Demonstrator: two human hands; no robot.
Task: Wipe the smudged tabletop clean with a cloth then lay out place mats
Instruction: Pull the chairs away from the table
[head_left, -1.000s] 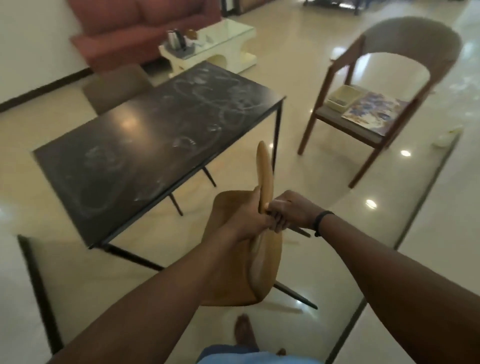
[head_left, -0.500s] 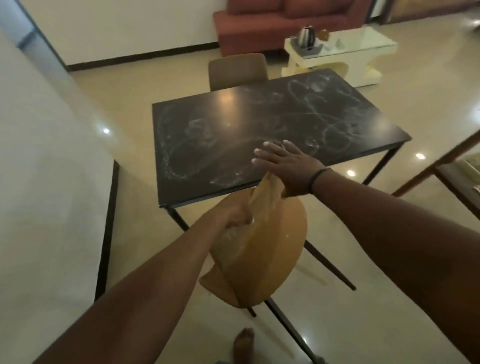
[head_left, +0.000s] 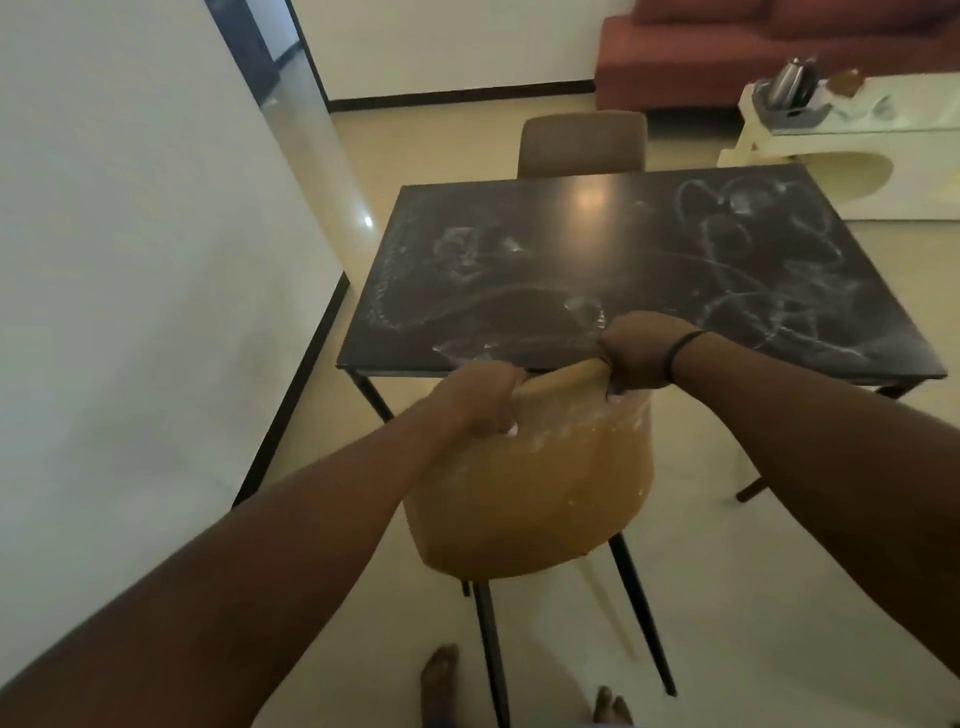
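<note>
Hands are gripping the top edge of a tan chair (head_left: 535, 499) backrest: the left hand (head_left: 480, 397) is curling round its left end, the right hand (head_left: 636, 356) round its right end, a black band (head_left: 683, 349) sitting on that wrist. Chair is standing just beside the near edge of the table (head_left: 623, 270). Tabletop is dark and is showing white smudges across most of its surface. A brown chair (head_left: 582, 143) is standing at the far edge. Bare feet (head_left: 441, 680) are showing below.
</note>
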